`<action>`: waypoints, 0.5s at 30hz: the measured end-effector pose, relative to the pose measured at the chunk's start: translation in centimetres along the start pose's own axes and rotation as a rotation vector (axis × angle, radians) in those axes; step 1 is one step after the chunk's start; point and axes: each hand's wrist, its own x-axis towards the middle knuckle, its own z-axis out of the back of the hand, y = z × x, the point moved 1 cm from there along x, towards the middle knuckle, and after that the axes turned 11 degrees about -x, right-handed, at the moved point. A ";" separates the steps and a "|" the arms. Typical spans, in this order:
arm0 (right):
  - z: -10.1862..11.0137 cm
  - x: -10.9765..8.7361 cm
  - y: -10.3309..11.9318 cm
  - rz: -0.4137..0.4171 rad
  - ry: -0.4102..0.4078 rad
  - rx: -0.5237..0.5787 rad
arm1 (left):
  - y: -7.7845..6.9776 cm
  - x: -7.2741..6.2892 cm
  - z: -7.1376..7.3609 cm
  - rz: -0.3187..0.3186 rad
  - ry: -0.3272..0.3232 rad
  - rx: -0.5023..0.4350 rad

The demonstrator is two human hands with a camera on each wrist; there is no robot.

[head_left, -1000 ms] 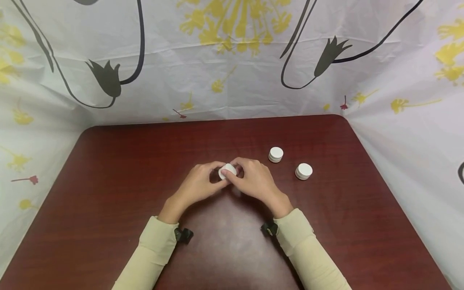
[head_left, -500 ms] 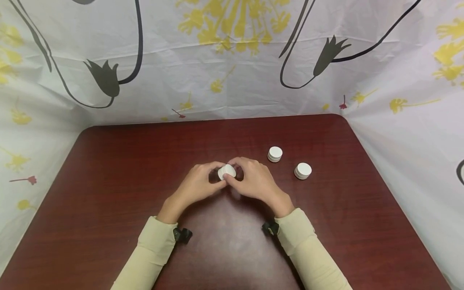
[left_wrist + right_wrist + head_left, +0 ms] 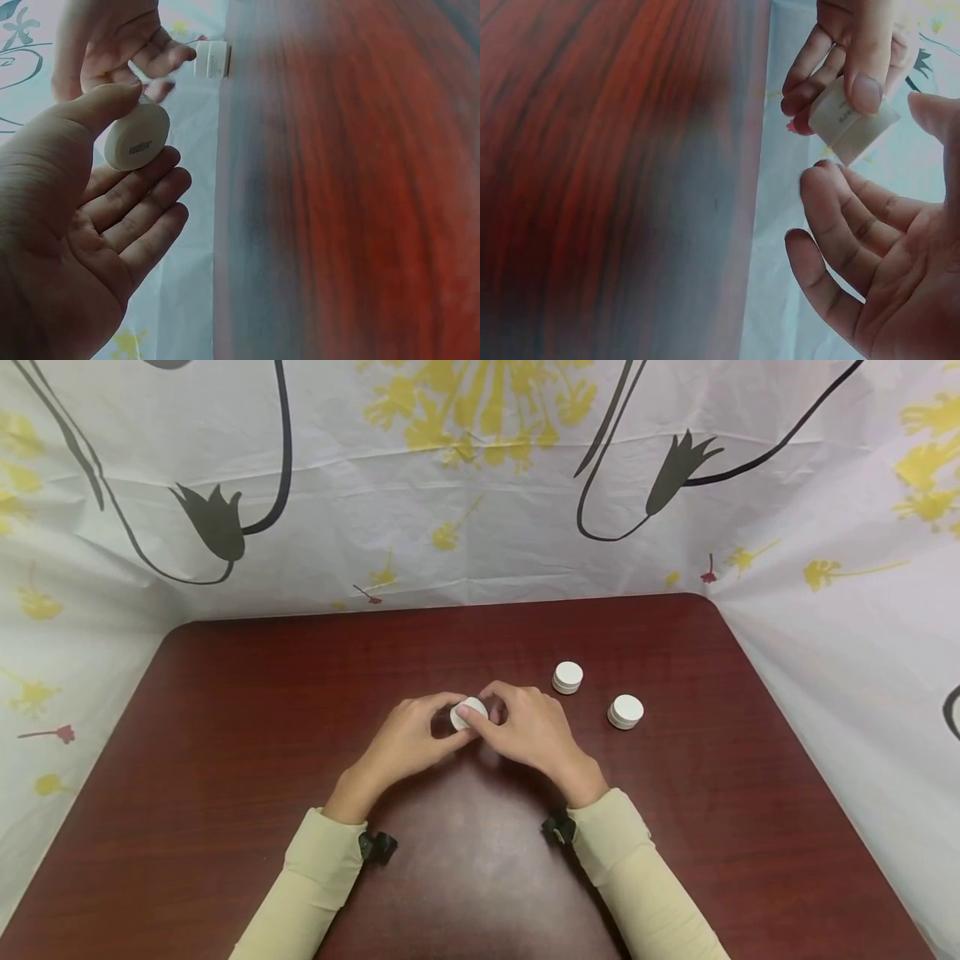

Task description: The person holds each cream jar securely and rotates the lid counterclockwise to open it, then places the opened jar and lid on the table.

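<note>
Half a second ago the thumb of the right hand [image 3: 531, 727] lay at the near edge of the white container [image 3: 137, 135]; now, seen from the head, it reaches farther left over the round top. The left hand [image 3: 408, 739] lies much as it did then.

The left hand has the white container in its grip, pinched between thumb and fingers, with the other fingers extended loosely below. The right hand's grip is loose: in its own wrist view the thumb stands apart from the container and the fingers bend slackly just beside it. Whether a fingertip touches the lower edge I cannot tell. The container sits between the two hands, about midway across the desk [image 3: 262, 710]; the dark print on it is too blurred to read.

Nearest are two pale sleeves [image 3: 300, 877]. The desk is dark red-brown, with a pale sheen between the forearms. Right of the right hand stands a nearer tub [image 3: 626, 712]; farther and to its left, a farther tub [image 3: 567, 677]. Past the far edge hangs white cloth [image 3: 510, 560] with flower prints.
</note>
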 end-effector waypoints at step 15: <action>0.0 0.0 0.0 0.077 -0.017 0.033 | 0.0 0.1 0.2 -0.007 0.014 -0.017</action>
